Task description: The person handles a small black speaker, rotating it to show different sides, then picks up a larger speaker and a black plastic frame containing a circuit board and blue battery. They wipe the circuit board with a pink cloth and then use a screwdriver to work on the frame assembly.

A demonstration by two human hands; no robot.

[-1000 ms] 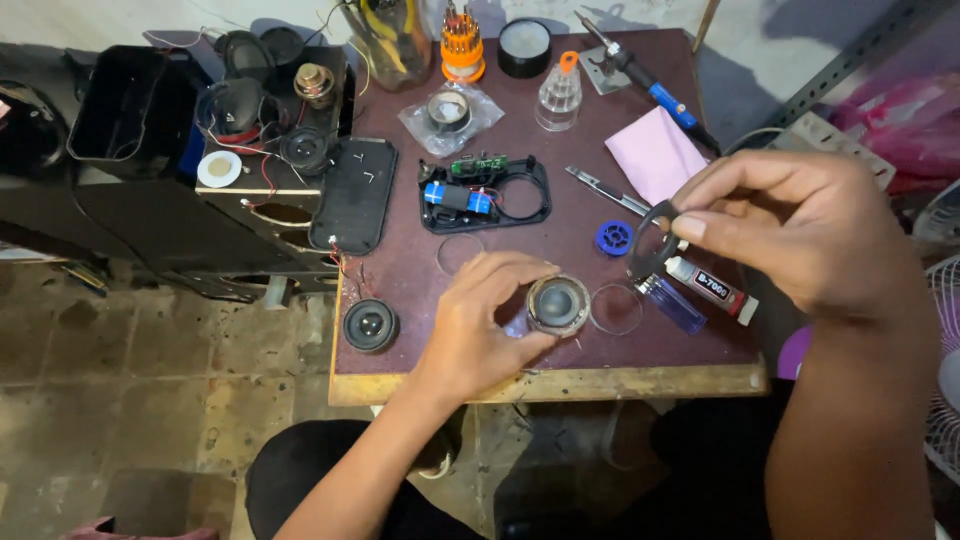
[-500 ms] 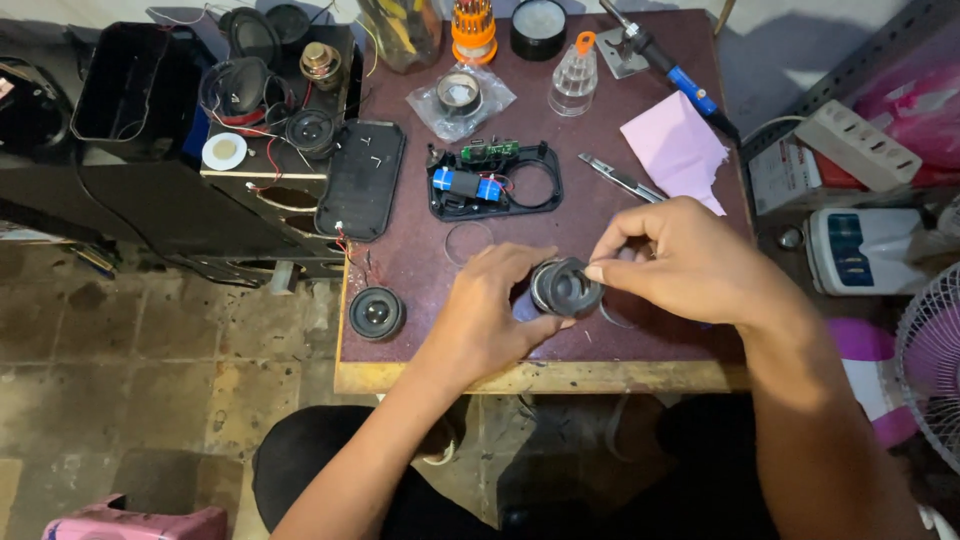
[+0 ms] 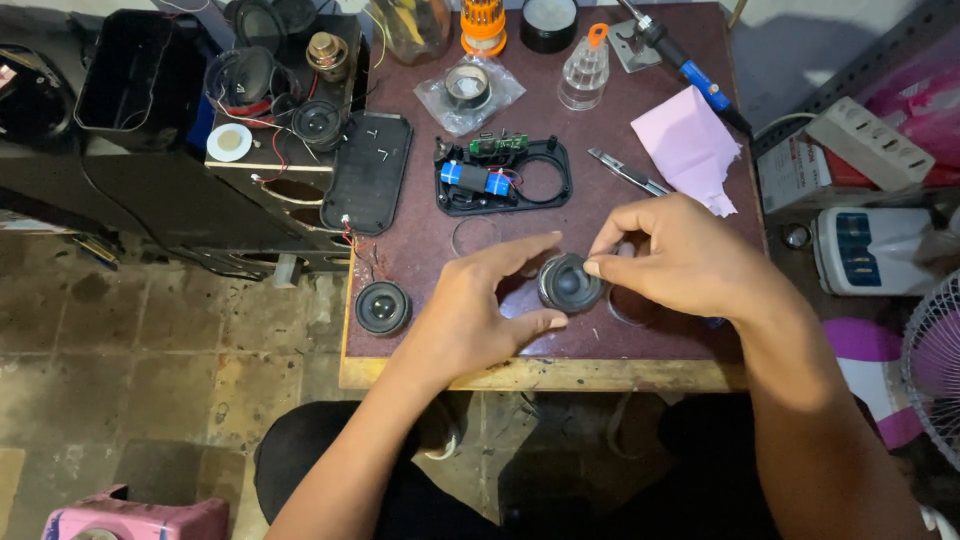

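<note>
Head view, work surface: a dark maroon table point(image 3: 420, 250) with a pale wooden near edge, seen from above.
Small speaker driver: the round black speaker driver point(image 3: 570, 283) lies on the table near its near edge, just right of centre, cone up, between the two hands.
Left hand: the left hand point(image 3: 478, 315) reaches in from the near left, fingers spread and curved; the thumb tip touches the driver's near left rim and the index finger arches over its far side. It is cupped around the driver, not closed tight.
Right hand: the right hand point(image 3: 680, 258) comes from the near right, thumb and forefinger pinched on the driver's right rim, the other fingers curled.
Second driver: another black speaker driver point(image 3: 382, 307) sits at the table's near left corner, well apart from the hands.
Far of the hands: a black plastic frame point(image 3: 545, 185) holding a blue battery cell point(image 3: 478, 179) and a green circuit board point(image 3: 499, 144).
Left of the frame: a flat black speaker panel point(image 3: 366, 172) with wires.
Far right: a pink sheet of paper point(image 3: 686, 145), a blue-handled soldering iron point(image 3: 690, 70), and a clear bottle with an orange cap point(image 3: 585, 68).
Far centre: a roll of tape in a clear bag point(image 3: 468, 88).
</note>
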